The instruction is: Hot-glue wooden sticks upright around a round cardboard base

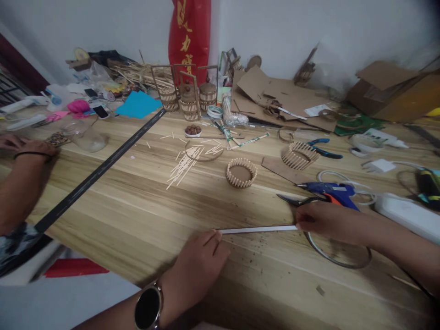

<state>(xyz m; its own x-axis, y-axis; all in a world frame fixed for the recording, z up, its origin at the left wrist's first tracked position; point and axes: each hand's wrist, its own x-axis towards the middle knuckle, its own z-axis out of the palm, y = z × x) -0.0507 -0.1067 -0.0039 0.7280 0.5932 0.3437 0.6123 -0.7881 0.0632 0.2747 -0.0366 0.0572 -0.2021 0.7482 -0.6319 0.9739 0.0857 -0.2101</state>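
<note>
A narrow white strip (259, 229) stretches between my two hands, just above the wooden table. Its left end is pinched in the fingertips of my left hand (199, 256), whose wrist wears a watch. My right hand (319, 217) grips the other end, fingers closed. From beneath the right hand a thin brown band (337, 262) loops down onto the table. Scissors (299, 200) with dark blades lie right behind my right hand, beside a blue glue gun (330, 190). Farther off stands a small round basket (241, 173) ringed with short wooden sticks.
Loose sticks (185, 165) lie mid-table, near a bowl of brown beads (193, 130). A second stick ring (300, 156) and blue pliers (326, 149) are at right. Finished handled baskets (190, 107) stand at the back. At far left is another person's hand (32, 146).
</note>
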